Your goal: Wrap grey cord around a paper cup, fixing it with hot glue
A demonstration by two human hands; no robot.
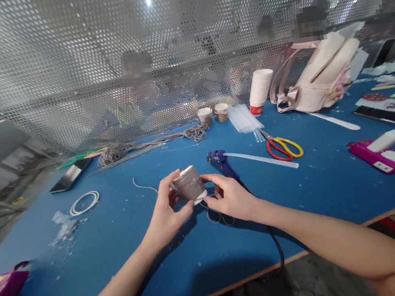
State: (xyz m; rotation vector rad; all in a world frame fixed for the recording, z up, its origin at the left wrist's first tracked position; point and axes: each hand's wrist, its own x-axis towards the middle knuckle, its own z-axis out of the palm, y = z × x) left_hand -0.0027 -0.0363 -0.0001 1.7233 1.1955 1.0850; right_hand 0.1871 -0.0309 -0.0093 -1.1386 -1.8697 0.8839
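Over the front of the blue table, a small white paper cup (190, 187) wound with grey-brown cord is held tilted on its side. My left hand (167, 206) grips it from the left, thumb along the lower edge and fingers behind. From the right, my right hand (231, 196) closes on the cup with the index finger at its upper side and the thumb near the white rim. Loose cord (214, 216) loops below my right hand, and another cord end (144, 187) trails off to the left. Just behind my right hand lies a blue glue gun (221, 161) with a clear glue stick (263, 159) in it.
Red-and-yellow-handled scissors (284, 148), glue sticks in a bag (244, 119), stacked paper cups (261, 91) and two wrapped cups (222, 112) stand farther back. Cord bundles (115, 153), a phone (71, 175) and a white ring (84, 203) lie left. Magenta power strips (382, 156) and a pink backpack (319, 74) are also there.
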